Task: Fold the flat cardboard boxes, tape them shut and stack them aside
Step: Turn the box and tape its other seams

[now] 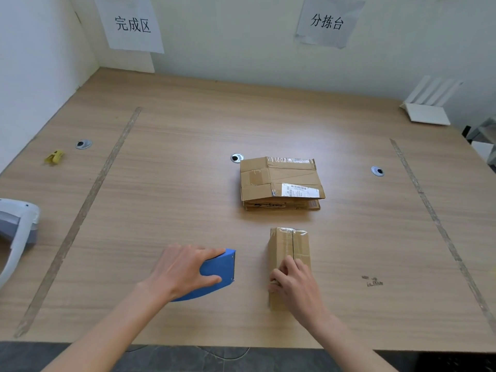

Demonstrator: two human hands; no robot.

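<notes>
I find the desk (188, 162) carrying a pile of flat boxes (280, 181) at its centre, unfolded, so most work remains by my judgement. One folded box (288, 245) stands near the front edge, tape over its far end. The blue tape dispenser (218, 272) lies beside it. My left hand (182, 269) grips the dispenser; right hand (295, 280) fingers curl on the box's near end. Nothing stacked aside yet.

light: soft, even, bright | shadows: faint (under the hands) | edges: wide-angle bowing | focus: slightly soft
</notes>
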